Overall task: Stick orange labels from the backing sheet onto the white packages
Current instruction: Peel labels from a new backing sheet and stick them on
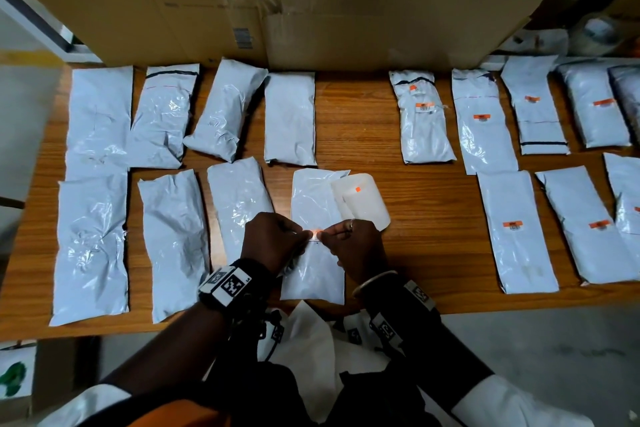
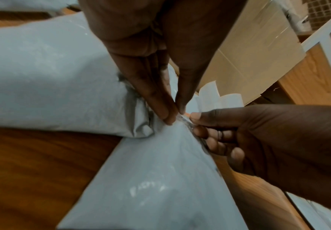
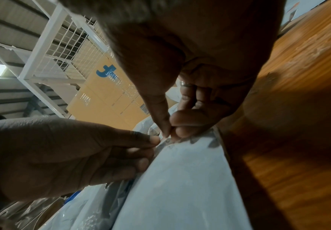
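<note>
Orange against white plastic: a person's left hand and right hand meet over a white package lying at the near middle of a wood-grain counter, each hand pinching one end of a small orange label between thumb and forefinger, the strip stretched just above or against the package's surface; the views do not settle which. In the left wrist view the label shows as a sliver between the two sets of fingertips. The curled backing sheet, with one orange label left on it, rests on the far right corner of the same package, just beyond the right hand. To the left, two rows of unlabelled packages lie side by side; to the right, well apart across bare counter, two rows of packages already carry orange labels. A large cardboard box stands along the far edge of the counter, and a roll of tape sits at the far right.
</note>
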A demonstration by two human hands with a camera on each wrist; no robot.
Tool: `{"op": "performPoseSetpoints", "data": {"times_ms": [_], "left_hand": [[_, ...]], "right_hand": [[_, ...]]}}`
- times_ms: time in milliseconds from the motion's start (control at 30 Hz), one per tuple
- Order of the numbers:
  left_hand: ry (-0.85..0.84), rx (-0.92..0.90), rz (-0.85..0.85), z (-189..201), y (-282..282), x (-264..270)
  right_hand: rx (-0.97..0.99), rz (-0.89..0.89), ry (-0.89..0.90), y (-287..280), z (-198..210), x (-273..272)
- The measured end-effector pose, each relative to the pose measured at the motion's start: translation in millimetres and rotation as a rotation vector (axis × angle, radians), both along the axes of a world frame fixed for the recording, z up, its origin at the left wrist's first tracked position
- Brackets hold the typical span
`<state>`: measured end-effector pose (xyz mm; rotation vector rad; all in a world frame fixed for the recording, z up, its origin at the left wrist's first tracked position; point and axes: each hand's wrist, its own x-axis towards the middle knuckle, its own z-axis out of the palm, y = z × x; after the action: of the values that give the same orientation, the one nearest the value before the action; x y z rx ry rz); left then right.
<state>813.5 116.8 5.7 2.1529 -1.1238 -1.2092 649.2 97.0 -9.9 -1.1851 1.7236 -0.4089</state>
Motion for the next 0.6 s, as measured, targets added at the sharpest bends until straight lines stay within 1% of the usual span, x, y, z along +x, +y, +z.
{"op": "performPoseSetpoints", "data": {"times_ms": [167, 300, 467, 600], "left_hand": [[-0.056, -0.028, -0.022, 0, -2, -4], [-0.080, -0.008, -0.049, -4, -3, -6], [-0.130, 0.028, -0.083, -6, -5, -3], [-0.143, 0.027, -0.094, -10, -5, -2]], "right_hand": [[-0.021, -0.037, 0.010, -1, -1, -3], [-0.036, -0.008, 0.038, -1, -3, -4], [-0.101, 0.061, 0.162, 3, -8, -2], [-0.160, 0.012, 0.253, 7, -10, -6]]}}
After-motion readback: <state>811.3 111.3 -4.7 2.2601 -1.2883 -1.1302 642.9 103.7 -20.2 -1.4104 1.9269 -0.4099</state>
